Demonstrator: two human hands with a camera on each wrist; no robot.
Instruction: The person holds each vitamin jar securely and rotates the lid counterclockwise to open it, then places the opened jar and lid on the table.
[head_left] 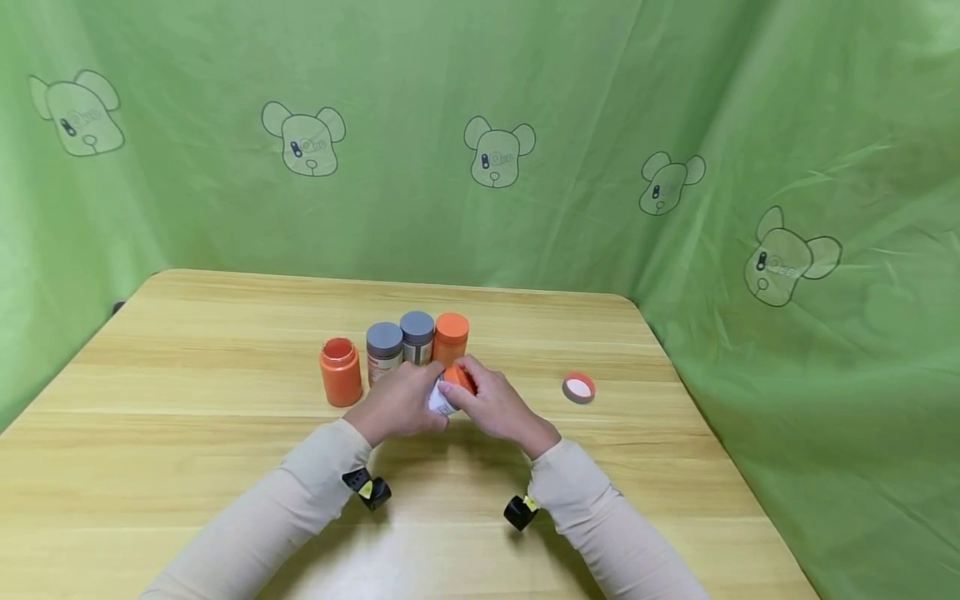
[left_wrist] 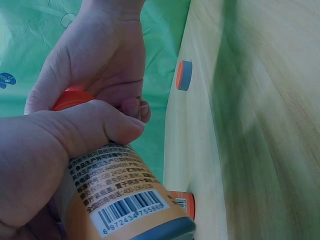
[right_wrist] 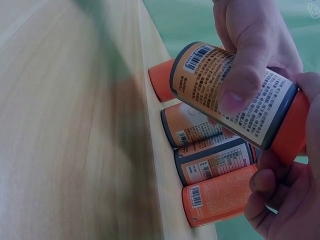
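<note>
Above the table, my left hand (head_left: 401,402) grips a labelled jar (right_wrist: 200,82) around its body, thumb lying across the printed text. The jar is tilted, with its orange lid (head_left: 461,379) toward the right. My right hand (head_left: 497,407) holds that lid between thumb and fingers. In the left wrist view the jar's barcode (left_wrist: 130,212) and dark base show, while the lid is mostly covered by the hands. Just beyond the hands stand two grey-lidded jars (head_left: 385,340) and an orange-lidded jar (head_left: 452,329). Left of them is an orange jar (head_left: 342,383) without a lid.
A loose grey lid (head_left: 578,388) lies to the right, its orange and white inside facing up. The wooden table (head_left: 225,333) ends at a green curtain (head_left: 405,225) printed with bear heads, at the back and sides.
</note>
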